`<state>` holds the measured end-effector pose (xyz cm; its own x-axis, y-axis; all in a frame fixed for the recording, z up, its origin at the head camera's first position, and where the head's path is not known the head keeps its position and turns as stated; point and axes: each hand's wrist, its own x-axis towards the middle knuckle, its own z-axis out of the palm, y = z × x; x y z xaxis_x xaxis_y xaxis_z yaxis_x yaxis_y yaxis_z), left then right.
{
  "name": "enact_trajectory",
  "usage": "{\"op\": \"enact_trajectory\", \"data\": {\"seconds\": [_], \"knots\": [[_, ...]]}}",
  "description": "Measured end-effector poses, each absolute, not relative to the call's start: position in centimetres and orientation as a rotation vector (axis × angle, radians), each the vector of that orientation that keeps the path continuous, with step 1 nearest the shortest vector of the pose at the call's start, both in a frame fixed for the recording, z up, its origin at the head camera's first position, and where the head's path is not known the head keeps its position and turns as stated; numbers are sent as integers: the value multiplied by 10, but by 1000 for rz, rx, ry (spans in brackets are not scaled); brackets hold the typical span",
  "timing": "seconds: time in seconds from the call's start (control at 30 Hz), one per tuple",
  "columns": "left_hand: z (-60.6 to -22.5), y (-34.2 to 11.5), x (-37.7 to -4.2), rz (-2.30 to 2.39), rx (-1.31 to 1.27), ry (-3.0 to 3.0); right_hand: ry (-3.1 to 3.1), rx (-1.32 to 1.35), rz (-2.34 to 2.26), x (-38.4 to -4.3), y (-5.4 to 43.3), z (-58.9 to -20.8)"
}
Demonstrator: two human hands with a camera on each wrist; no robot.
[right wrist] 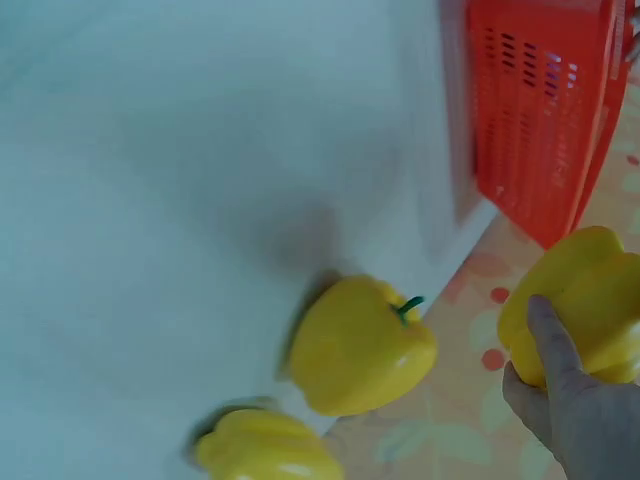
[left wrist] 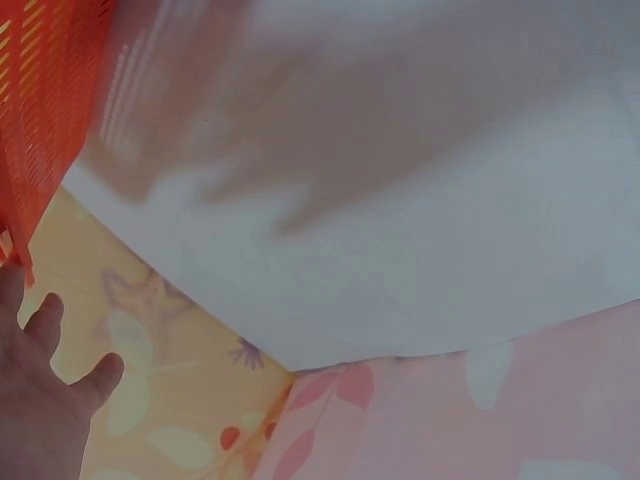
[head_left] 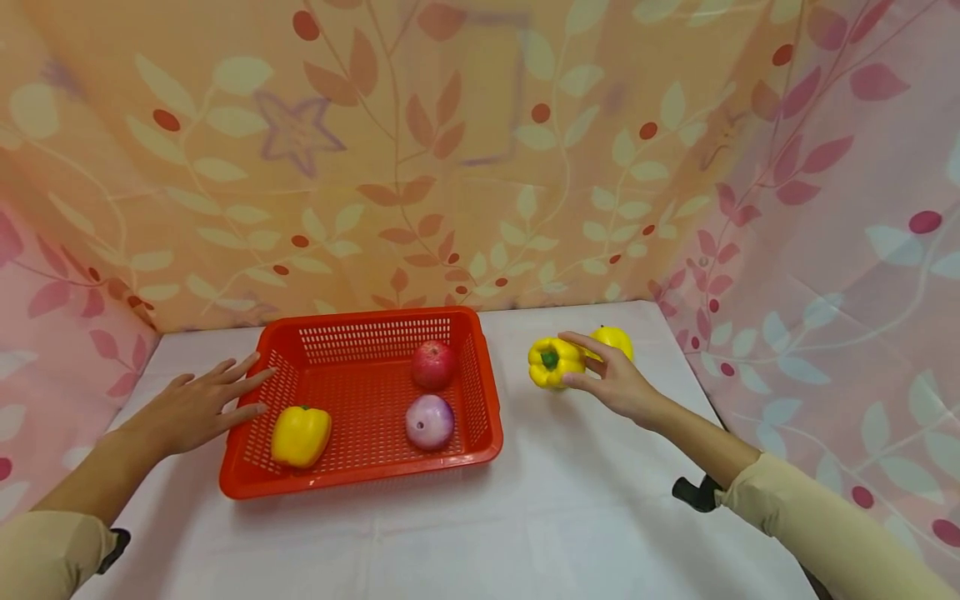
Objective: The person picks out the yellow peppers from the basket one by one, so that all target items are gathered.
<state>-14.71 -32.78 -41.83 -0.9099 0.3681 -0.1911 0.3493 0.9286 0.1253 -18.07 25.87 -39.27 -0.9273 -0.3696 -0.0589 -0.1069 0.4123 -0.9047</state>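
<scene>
My right hand (head_left: 618,387) grips a yellow bell pepper (head_left: 551,360) between thumb and fingers, its green stem facing me, to the right of the red basket (head_left: 360,479). In the right wrist view this held bell pepper (right wrist: 575,300) appears above the table. Two more yellow bell peppers, one with a green stem (right wrist: 360,345) and one cut off by the frame's lower edge (right wrist: 268,447), lie on the table there. My left hand (head_left: 195,404) has its fingers spread at the basket's left rim and holds nothing.
Inside the basket are a yellow bell pepper (head_left: 301,437) at the left, a red round fruit (head_left: 433,365) at the back right and a purple onion (head_left: 430,422) in front of it. A white cloth (head_left: 525,533) covers the table; patterned curtains (head_left: 480,167) enclose its back and sides.
</scene>
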Motion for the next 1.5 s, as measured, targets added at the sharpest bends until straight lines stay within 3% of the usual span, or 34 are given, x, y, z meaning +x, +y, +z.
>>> {"op": "enact_trajectory", "data": {"seconds": [0.6, 1.0, 1.5], "knots": [[-419, -327, -147, 137, 538, 2876, 2560, -218, -1410, -170, 328, -438], [-419, -328, -147, 132, 544, 2872, 2691, -202, -1268, -172, 353, -460], [-421, -328, -148, 136, 531, 2873, 2655, 10, -1253, -184, 370, -480]]}}
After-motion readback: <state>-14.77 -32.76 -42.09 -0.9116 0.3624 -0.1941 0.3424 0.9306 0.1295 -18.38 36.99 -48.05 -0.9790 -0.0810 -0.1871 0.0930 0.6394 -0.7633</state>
